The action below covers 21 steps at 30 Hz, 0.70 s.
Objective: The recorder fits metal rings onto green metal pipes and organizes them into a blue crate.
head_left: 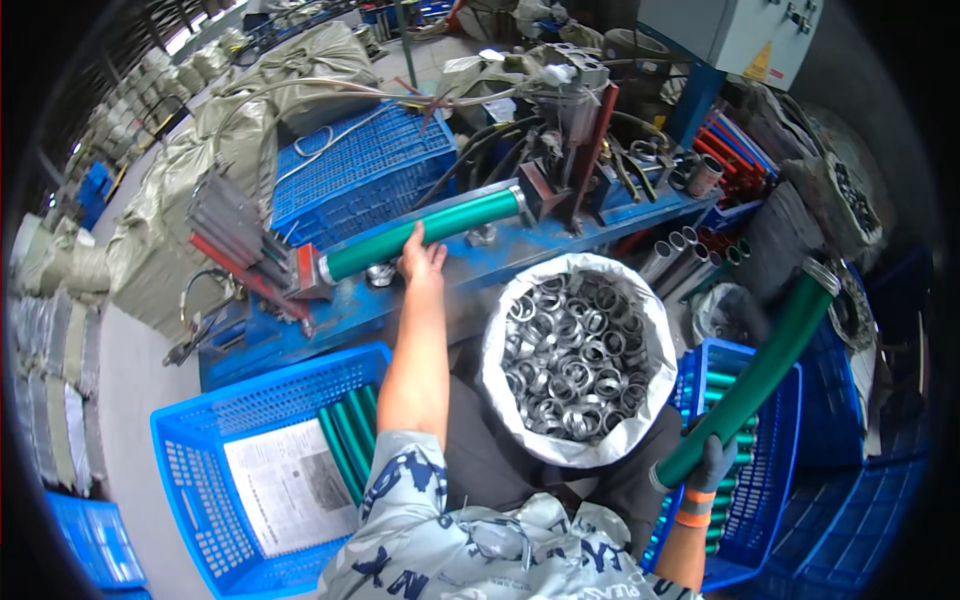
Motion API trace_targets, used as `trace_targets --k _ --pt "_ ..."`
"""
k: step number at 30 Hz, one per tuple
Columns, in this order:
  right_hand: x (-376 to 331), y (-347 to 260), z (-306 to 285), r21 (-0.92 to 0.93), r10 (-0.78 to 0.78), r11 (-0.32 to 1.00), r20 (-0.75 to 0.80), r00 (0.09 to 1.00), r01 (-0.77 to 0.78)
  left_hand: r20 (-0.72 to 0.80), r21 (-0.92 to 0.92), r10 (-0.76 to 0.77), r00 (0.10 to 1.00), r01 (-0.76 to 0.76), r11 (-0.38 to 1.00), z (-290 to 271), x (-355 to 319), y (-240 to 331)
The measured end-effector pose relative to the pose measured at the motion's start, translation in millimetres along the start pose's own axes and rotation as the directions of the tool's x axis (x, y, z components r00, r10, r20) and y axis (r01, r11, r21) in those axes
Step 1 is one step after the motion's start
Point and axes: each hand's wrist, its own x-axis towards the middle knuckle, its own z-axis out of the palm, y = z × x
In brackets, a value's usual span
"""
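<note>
A green tube (425,235) with metal rings at its ends lies along the blue bench, between two clamp-like end fixtures. My bare left hand (420,258) is at its near side, touching its middle, fingers apart and not wrapped round it. My right hand (712,464), in a dark glove with an orange cuff, is closed round the lower end of a second green tube (765,375). That tube slants up to the right, with a metal ring at its upper end. Between my arms stands a white sack (492,375) full of loose metal rings (580,355).
A blue crate (190,490) with green tubes and a printed sheet stands left; another blue crate (785,430) with green tubes stands right. The blue bench (350,325) runs across in front. Pliers (635,175) and bare metal tubes (670,250) are at its right.
</note>
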Motion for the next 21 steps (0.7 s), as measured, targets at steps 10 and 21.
trace_targets --k 10,21 --pt "-65 -33 -124 0.03 0.109 0.994 -0.326 0.939 -0.104 0.001 0.224 0.021 1.0 -0.021 0.974 18 -33 -50" --pt "-130 76 -416 -0.081 0.375 0.801 -0.704 0.603 -0.593 0.383 0.476 -0.013 0.924 -0.185 0.86 -103 -165 -51"
